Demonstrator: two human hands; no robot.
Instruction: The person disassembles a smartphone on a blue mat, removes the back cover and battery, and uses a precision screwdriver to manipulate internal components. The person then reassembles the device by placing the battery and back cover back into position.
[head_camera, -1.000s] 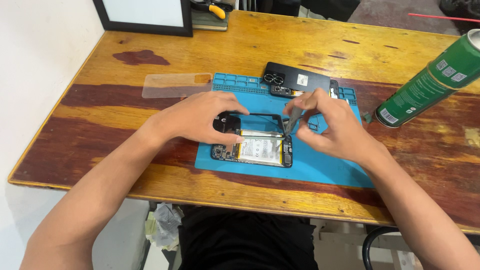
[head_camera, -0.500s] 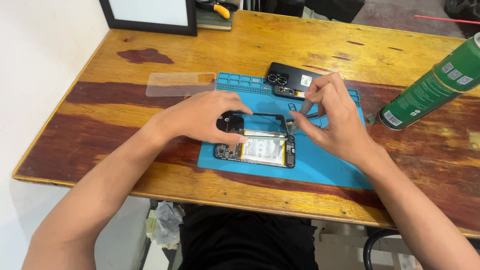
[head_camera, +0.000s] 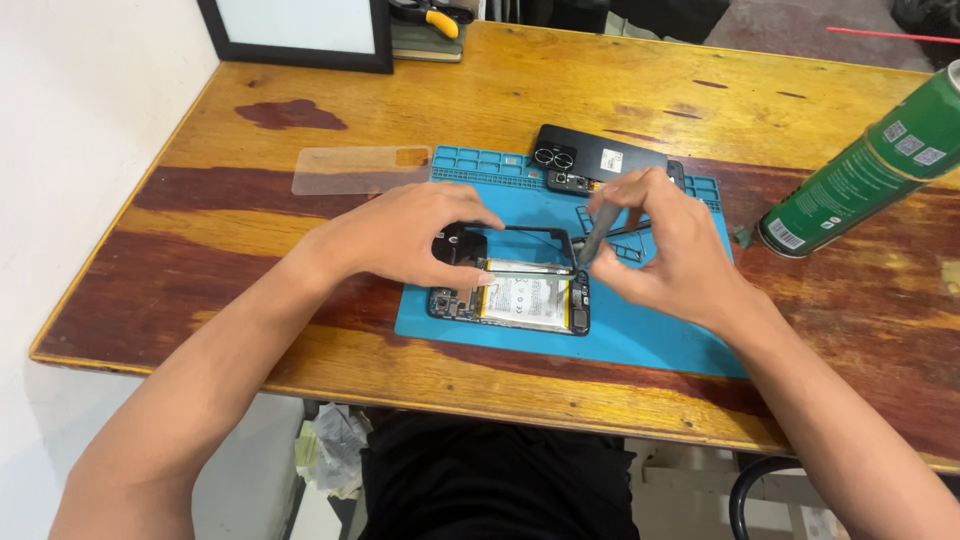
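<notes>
An opened phone (head_camera: 520, 300) with its white battery exposed lies on a blue repair mat (head_camera: 640, 335). My left hand (head_camera: 405, 235) rests on the phone's left end and pinches its upper edge, holding it down. My right hand (head_camera: 660, 245) grips a thin dark screwdriver (head_camera: 595, 235), its tip touching the phone's upper right corner. The phone's black back cover (head_camera: 600, 155) lies at the mat's far edge.
A green spray can (head_camera: 865, 175) lies tilted at the right. A clear glass sheet (head_camera: 360, 170) sits left of the mat. A black-framed white panel (head_camera: 300, 30) and a yellow-handled tool (head_camera: 440, 18) are at the table's far edge. The wooden table's (head_camera: 200, 330) near edge is close to me.
My right hand had lifted toward the mat's far side; it has come back down and the tool tip is at the phone's upper right corner. My left hand has stayed on the phone.
</notes>
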